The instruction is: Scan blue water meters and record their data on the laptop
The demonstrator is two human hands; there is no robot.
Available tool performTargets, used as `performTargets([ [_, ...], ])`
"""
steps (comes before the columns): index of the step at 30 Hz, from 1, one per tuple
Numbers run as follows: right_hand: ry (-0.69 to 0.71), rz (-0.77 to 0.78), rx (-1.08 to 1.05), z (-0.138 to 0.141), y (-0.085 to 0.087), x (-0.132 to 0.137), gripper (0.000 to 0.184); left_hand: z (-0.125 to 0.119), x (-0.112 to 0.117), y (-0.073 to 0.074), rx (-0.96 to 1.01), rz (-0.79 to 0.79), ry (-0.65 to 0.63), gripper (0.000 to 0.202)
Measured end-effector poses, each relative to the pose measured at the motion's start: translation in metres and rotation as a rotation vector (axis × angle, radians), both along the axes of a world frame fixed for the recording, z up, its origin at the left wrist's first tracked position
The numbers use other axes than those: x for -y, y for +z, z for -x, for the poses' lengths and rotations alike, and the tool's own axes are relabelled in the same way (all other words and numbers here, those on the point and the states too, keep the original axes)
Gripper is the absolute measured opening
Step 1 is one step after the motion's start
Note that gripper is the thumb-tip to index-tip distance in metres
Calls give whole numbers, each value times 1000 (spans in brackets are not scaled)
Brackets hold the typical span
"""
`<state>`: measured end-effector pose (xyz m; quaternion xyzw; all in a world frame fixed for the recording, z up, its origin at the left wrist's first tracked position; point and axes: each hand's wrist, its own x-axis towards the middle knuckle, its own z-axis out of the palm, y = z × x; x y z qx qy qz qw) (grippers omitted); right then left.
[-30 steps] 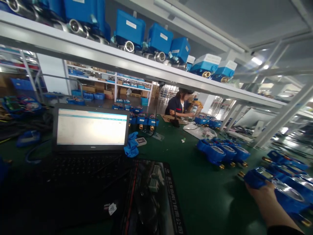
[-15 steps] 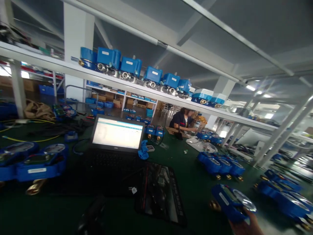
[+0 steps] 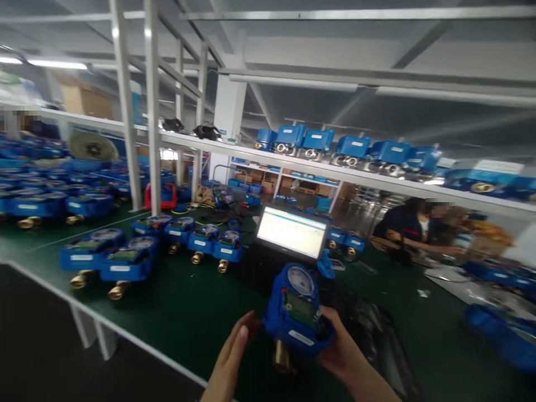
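A blue water meter [image 3: 298,310] with a round dial, a small screen and a brass fitting underneath is held up above the green table [image 3: 176,312]. My right hand [image 3: 341,357] grips its right side from below. My left hand [image 3: 232,354] touches its left side, fingers stretched along it. Just behind the meter stands an open laptop [image 3: 291,233] with a bright screen.
Rows of blue meters [image 3: 125,259] lie on the table to the left, more at far left [image 3: 37,204] and right [image 3: 502,329]. A shelf [image 3: 335,170] above carries blue valve units. A person [image 3: 412,229] sits at the far right. The table's near edge [image 3: 104,324] runs diagonally at left.
My right hand lifted a blue meter from the right and brought it to the middle. My left hand came up to its other side. The view swung left and back.
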<state>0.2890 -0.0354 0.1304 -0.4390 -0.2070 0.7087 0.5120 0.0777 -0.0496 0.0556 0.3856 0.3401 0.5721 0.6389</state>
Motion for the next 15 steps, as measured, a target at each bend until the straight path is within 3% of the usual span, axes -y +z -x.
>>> performTargets([
  [4, 311, 90, -58, 95, -25, -34, 32, 54, -16, 9, 131, 105, 59, 75],
  [7, 425, 98, 30, 137, -45, -58, 32, 85, -23, 1, 148, 132, 153, 70],
  [11, 575, 43, 148, 159, -58, -86, 40, 99, -32, -14, 194, 174, 250, 58],
  [15, 606, 0, 232, 157, -59, -96, 43, 97, -35, -26, 251, 229, 289, 44],
])
